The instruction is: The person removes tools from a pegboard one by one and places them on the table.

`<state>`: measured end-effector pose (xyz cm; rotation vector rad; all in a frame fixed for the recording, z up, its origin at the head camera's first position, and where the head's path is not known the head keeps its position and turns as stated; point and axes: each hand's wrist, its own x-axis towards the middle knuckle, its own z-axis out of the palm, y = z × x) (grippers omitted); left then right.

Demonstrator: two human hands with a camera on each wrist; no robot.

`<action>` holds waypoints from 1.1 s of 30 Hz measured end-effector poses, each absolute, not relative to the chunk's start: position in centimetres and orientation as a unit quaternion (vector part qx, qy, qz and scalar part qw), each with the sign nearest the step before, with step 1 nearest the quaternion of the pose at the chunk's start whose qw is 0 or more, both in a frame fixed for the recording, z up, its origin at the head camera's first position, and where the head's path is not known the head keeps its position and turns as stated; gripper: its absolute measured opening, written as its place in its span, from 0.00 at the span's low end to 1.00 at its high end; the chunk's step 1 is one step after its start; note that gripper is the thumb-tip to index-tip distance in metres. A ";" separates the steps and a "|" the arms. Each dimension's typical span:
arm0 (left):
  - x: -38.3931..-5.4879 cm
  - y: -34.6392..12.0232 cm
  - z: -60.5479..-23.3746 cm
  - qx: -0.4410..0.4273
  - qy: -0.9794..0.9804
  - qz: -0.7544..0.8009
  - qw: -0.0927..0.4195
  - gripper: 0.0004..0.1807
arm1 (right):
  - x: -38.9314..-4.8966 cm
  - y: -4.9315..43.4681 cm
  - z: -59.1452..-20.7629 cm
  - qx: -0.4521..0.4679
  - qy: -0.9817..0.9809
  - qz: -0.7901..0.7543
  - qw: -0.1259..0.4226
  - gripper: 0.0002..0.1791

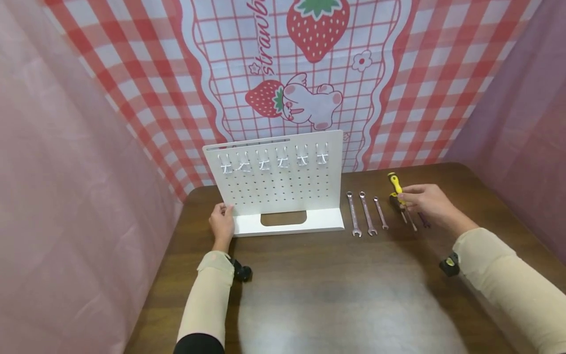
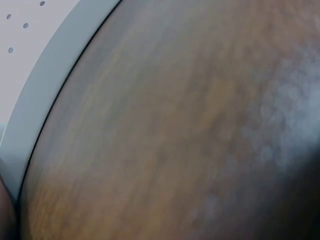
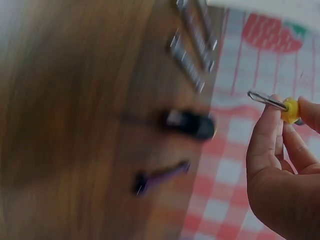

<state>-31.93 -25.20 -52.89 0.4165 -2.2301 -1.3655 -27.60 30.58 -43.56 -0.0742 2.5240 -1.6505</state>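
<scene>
My right hand (image 1: 426, 201) pinches a screwdriver with a yellow handle (image 1: 395, 183) between thumb and fingers. Its metal shaft (image 3: 265, 99) points away from the fingers in the right wrist view. Under that hand lies a second screwdriver (image 3: 187, 125), with a dark handle and blurred. At the board's lower left corner, my left hand (image 1: 221, 223) grips the edge of a white pegboard (image 1: 283, 191), which stands upright on its base. Several clear hooks (image 1: 283, 158) hang in a row along the top of the board.
Three metal wrenches (image 1: 366, 214) lie side by side right of the pegboard. A small dark purple tool (image 3: 162, 177) lies near the screwdriver on the brown wooden table (image 1: 336, 295). A red checked cloth (image 1: 146, 73) hangs behind, with pink curtains at both sides.
</scene>
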 end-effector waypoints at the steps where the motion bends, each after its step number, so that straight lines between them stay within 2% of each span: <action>1: -31.9 -25.2 -52.9 0.153 -0.818 -0.499 0.244 0.13 | -27.7 31.3 -43.8 -0.021 0.836 -0.545 0.061 0.30; 12: -31.8 -25.0 -52.7 0.162 -0.817 -0.505 0.226 0.13 | -29.4 36.7 -46.3 0.024 0.838 -0.543 0.048 0.31; 15: -31.8 -25.1 -52.7 0.162 -0.818 -0.503 0.225 0.13 | -29.6 37.4 -46.4 0.040 0.840 -0.539 0.041 0.28; 20: -31.9 -25.2 -52.7 0.159 -0.815 -0.507 0.230 0.13 | -30.1 38.4 -46.7 0.066 0.843 -0.533 0.029 0.18; 22: -31.9 -25.2 -52.7 0.158 -0.812 -0.511 0.231 0.14 | -30.3 38.6 -46.7 0.068 0.850 -0.521 0.032 0.18; 26: -31.9 -25.3 -52.6 0.160 -0.811 -0.514 0.229 0.13 | -30.4 38.8 -46.6 0.056 0.894 -0.443 0.034 0.23; 33: -31.7 -25.2 -52.3 0.158 -0.812 -0.516 0.224 0.14 | -30.7 39.3 -46.9 0.034 0.959 -0.281 0.022 0.21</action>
